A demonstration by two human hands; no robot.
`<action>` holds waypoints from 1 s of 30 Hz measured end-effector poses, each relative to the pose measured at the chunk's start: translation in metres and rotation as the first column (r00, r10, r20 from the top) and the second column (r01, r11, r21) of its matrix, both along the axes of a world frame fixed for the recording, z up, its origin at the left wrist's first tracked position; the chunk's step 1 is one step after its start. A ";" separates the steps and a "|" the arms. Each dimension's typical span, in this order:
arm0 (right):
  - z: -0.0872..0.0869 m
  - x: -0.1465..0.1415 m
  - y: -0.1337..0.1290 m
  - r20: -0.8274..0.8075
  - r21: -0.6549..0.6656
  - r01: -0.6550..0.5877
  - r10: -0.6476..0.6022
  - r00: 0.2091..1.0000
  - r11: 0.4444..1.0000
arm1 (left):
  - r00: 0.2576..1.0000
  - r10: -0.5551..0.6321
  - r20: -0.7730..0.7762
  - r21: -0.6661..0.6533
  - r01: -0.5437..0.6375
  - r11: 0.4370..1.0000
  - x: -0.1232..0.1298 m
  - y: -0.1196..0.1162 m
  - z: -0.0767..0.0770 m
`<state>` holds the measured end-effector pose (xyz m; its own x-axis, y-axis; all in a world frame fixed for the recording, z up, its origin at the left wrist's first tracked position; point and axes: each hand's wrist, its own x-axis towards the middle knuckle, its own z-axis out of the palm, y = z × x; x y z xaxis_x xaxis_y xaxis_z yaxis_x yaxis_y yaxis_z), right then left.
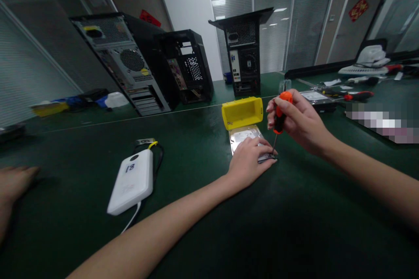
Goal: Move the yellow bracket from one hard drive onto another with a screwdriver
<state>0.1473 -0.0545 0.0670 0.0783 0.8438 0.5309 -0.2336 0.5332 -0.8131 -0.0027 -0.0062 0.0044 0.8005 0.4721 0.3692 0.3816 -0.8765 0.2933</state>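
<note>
A silver hard drive point(244, 133) lies on the dark green table, just in front of a yellow plastic box point(242, 113). My left hand point(251, 158) rests over the drive, its fingers wrapped across the near part and hiding much of it. In my right hand point(296, 115) is a screwdriver point(279, 117) with an orange and black handle, held upright and slightly tilted. The screwdriver's tip reaches down to the drive's near right corner, beside my left fingertips. Whether it sits in a screw is too small to tell.
A white power bank point(132, 181) with a cable lies on the left. Computer cases point(147, 61) stand at the back, another point(244, 56) behind the yellow box. Tools point(358, 95) and a second drive point(316, 97) lie right. Another person's hand point(16, 183) is at the left edge.
</note>
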 end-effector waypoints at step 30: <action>0.006 0.010 0.003 -0.018 -0.049 0.066 -0.067 0.998 0.997 | 1.000 -0.016 0.024 -0.029 0.017 0.999 0.000 0.001 0.000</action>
